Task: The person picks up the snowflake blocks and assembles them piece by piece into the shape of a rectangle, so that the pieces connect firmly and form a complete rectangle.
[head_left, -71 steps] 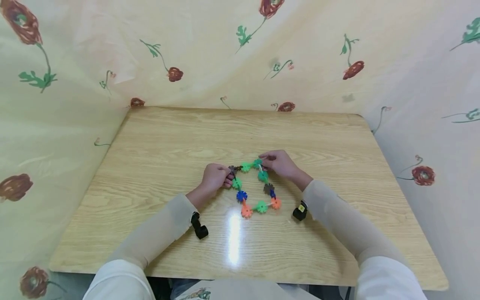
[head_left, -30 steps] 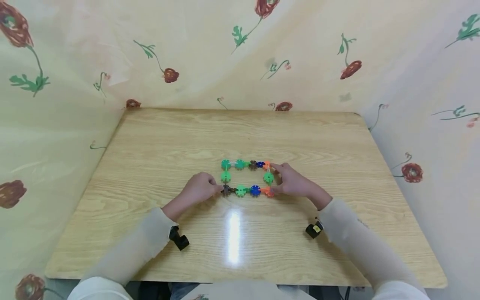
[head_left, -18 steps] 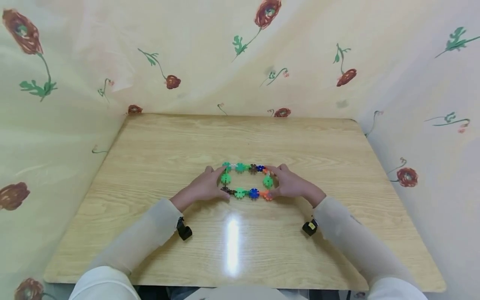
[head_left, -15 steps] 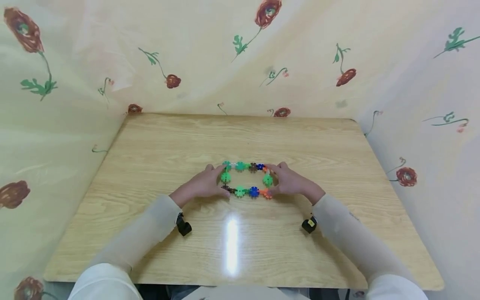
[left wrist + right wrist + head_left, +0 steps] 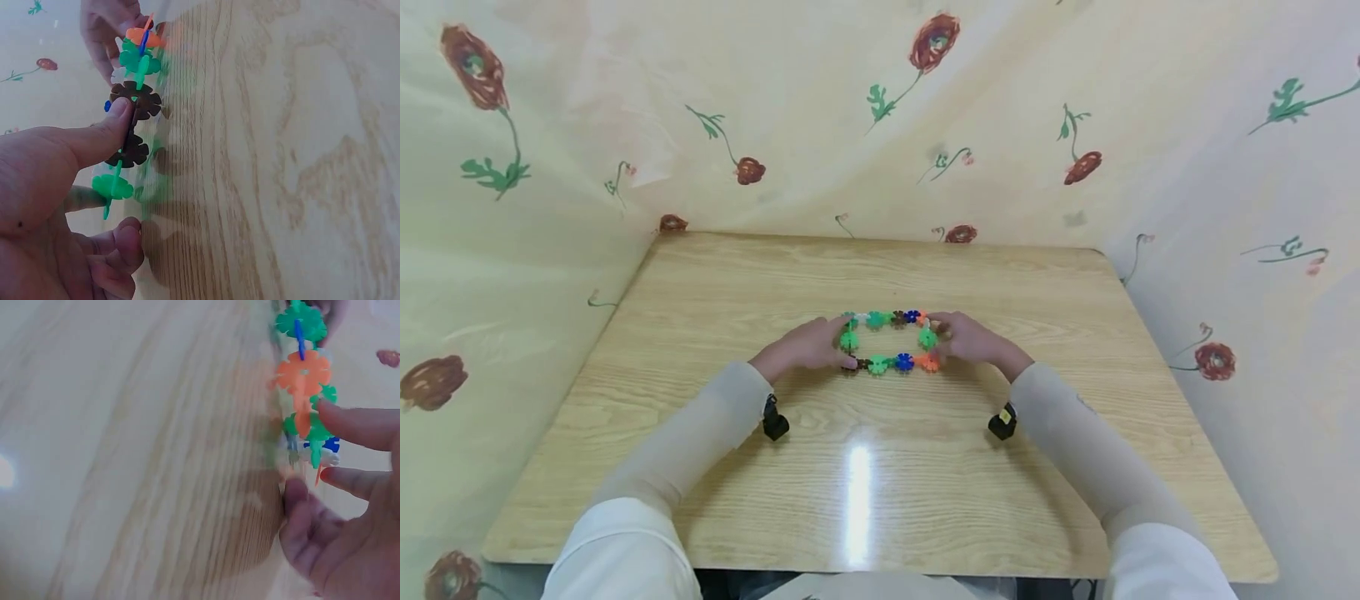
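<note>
A rectangular loop of interlocking plastic snowflake discs (image 5: 904,362) lies mid-table, in green, blue, brown, white and orange. My left hand (image 5: 811,343) holds its left end, thumb at the near corner and index finger at the far one. In the left wrist view, that thumb presses a brown disc (image 5: 145,103). At the loop's right end, my right hand (image 5: 976,340) spans both orange corners the same way. The right wrist view shows its thumb and index finger by the loop, with an orange disc (image 5: 304,372) farther along. Fingers partly hide both ends.
The wooden table (image 5: 880,275) has rounded corners. Flower-patterned cloth (image 5: 820,108) hangs behind it and at both sides. Black wrist cameras (image 5: 775,419) sit low on both sleeves. A bright light reflection lies on the near tabletop.
The loop has turned, so its orange end now lies on the right, and it forms a straighter rectangle. Both hands spread to its ends and moved it slightly away from me.
</note>
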Demonstrator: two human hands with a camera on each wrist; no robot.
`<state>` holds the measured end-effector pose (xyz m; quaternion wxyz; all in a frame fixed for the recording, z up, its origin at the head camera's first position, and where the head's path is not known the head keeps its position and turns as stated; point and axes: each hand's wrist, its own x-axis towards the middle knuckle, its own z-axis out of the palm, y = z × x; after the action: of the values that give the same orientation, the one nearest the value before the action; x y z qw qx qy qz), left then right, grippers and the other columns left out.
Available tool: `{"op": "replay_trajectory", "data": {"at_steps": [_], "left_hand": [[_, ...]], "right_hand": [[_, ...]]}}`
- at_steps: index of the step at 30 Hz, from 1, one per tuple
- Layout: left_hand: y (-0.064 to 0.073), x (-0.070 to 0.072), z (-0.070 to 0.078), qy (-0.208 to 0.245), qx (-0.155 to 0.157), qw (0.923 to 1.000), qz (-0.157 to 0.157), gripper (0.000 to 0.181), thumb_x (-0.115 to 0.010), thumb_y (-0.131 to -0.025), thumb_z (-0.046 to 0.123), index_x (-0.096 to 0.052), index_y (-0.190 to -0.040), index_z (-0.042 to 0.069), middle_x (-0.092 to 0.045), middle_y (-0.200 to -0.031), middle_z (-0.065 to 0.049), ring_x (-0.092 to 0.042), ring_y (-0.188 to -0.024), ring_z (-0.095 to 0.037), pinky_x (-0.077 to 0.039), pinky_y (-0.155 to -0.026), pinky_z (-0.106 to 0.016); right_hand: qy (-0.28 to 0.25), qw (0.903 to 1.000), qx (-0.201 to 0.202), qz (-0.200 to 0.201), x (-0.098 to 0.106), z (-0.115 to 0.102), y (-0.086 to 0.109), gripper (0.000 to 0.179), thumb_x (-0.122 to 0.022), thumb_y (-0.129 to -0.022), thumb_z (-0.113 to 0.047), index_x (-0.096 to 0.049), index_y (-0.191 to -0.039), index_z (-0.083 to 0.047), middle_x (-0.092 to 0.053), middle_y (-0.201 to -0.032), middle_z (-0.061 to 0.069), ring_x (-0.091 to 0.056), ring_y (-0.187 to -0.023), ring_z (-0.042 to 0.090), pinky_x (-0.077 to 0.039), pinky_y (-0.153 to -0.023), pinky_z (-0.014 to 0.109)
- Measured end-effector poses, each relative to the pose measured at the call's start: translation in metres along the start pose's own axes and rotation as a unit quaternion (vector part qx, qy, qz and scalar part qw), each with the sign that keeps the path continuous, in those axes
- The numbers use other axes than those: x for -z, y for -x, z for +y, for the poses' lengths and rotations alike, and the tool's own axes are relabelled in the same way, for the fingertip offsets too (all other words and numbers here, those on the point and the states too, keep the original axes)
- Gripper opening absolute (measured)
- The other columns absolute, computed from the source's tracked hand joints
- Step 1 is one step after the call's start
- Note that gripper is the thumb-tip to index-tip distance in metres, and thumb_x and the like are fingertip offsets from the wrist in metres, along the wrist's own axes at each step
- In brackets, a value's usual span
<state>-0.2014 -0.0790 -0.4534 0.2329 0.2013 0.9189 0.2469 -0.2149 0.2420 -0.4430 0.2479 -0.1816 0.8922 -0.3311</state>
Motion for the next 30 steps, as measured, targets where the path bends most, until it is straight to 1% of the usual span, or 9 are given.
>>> {"op": "replay_trajectory", "data": {"at_steps": [1, 4, 6, 8, 11, 15, 19, 22, 30], "left_hand": [[0.0, 0.0, 0.0, 0.006, 0.0, 1.0, -0.003, 0.099, -0.073, -0.089, 0.053, -0.017, -0.163, 0.019, -0.063, -0.115, -0.018, -0.06, -0.089, -0.027, -0.047, -0.092, -0.042], [-0.001, 0.002, 0.0, 0.021, -0.002, 0.9997, -0.009, 0.1, -0.073, -0.09, 0.051, -0.014, -0.163, 0.02, -0.063, -0.099, -0.019, -0.057, -0.081, -0.029, -0.046, -0.093, -0.043], [-0.001, 0.002, 0.0, 0.023, -0.008, 0.9997, -0.002, 0.099, -0.074, -0.089, 0.051, -0.015, -0.163, 0.02, -0.063, -0.118, -0.019, -0.059, -0.095, -0.027, -0.045, -0.1, -0.044], [-0.002, 0.002, 0.0, 0.029, -0.013, 0.9995, 0.0, 0.099, -0.074, -0.089, 0.051, -0.015, -0.163, 0.021, -0.061, -0.126, -0.018, -0.059, -0.099, -0.027, -0.044, -0.102, -0.046], [-0.003, 0.002, 0.0, 0.028, -0.017, 0.9994, 0.007, 0.098, -0.074, -0.088, 0.052, -0.017, -0.163, 0.022, -0.049, -0.149, -0.015, -0.053, -0.126, -0.027, -0.041, -0.109, -0.048], [-0.003, -0.001, 0.001, 0.033, -0.014, 0.9993, -0.004, 0.099, -0.073, -0.089, 0.053, -0.016, -0.163, 0.023, -0.058, -0.135, -0.015, -0.056, -0.121, -0.028, -0.042, -0.107, -0.047], [-0.002, -0.001, 0.002, 0.03, -0.012, 0.9995, -0.002, 0.098, -0.074, -0.088, 0.053, -0.017, -0.163, 0.023, -0.06, -0.132, -0.015, -0.059, -0.116, -0.027, -0.045, -0.104, -0.046], [-0.002, -0.001, 0.002, 0.031, -0.013, 0.9994, 0.0, 0.098, -0.074, -0.088, 0.052, -0.018, -0.163, 0.023, -0.049, -0.148, -0.015, -0.051, -0.131, -0.029, -0.043, -0.108, -0.048], [-0.003, -0.001, 0.001, 0.032, -0.021, 0.9992, -0.007, 0.099, -0.074, -0.088, 0.051, -0.016, -0.163, 0.022, -0.044, -0.154, -0.014, -0.044, -0.138, -0.032, -0.039, -0.112, -0.05]], "right_hand": [[-0.034, 0.9994, -0.007, 0.0, 0.001, 0.001, -0.003, 0.075, -0.066, -0.095, -0.014, -0.026, -0.157, -0.001, -0.045, -0.14, 0.03, -0.052, -0.117, 0.04, -0.049, -0.095, 0.053], [-0.133, 0.9895, -0.05, 0.026, 0.001, 0.001, -0.011, 0.062, -0.056, -0.101, -0.013, -0.031, -0.156, 0.0, -0.053, -0.131, 0.025, -0.06, -0.097, 0.031, -0.054, -0.079, 0.04], [-0.162, 0.9814, -0.08, 0.062, 0.002, 0.001, -0.017, 0.052, -0.053, -0.104, -0.017, -0.04, -0.151, 0.002, -0.058, -0.12, 0.021, -0.06, -0.085, 0.024, -0.052, -0.069, 0.033], [-0.156, 0.9767, -0.102, 0.106, 0.002, 0.0, -0.022, 0.044, -0.053, -0.105, -0.023, -0.053, -0.141, 0.002, -0.063, -0.111, 0.017, -0.059, -0.077, 0.018, -0.05, -0.063, 0.028], [-0.137, 0.9714, -0.126, 0.147, 0.002, -0.002, -0.028, 0.034, -0.056, -0.103, -0.025, -0.068, -0.122, 0.001, -0.066, -0.099, 0.012, -0.054, -0.07, 0.015, -0.047, -0.059, 0.026], [-0.133, 0.9674, -0.146, 0.159, 0.002, -0.003, -0.032, 0.024, -0.062, -0.1, -0.021, -0.072, -0.108, 0.0, -0.065, -0.089, 0.008, -0.05, -0.066, 0.015, -0.043, -0.057, 0.026], [-0.16, 0.9629, -0.144, 0.163, 0.003, -0.004, -0.032, 0.02, -0.063, -0.1, -0.014, -0.069, -0.108, 0.003, -0.065, -0.085, 0.007, -0.054, -0.068, 0.015, -0.044, -0.057, 0.025], [-0.178, 0.9605, -0.137, 0.164, 0.004, -0.004, -0.03, 0.018, -0.063, -0.101, -0.011, -0.067, -0.109, 0.003, -0.066, -0.087, 0.008, -0.057, -0.071, 0.016, -0.047, -0.058, 0.024], [-0.181, 0.9626, -0.122, 0.161, 0.004, -0.001, -0.029, 0.017, -0.062, -0.101, -0.012, -0.066, -0.11, 0.002, -0.066, -0.09, 0.011, -0.058, -0.072, 0.018, -0.049, -0.06, 0.026]]}}
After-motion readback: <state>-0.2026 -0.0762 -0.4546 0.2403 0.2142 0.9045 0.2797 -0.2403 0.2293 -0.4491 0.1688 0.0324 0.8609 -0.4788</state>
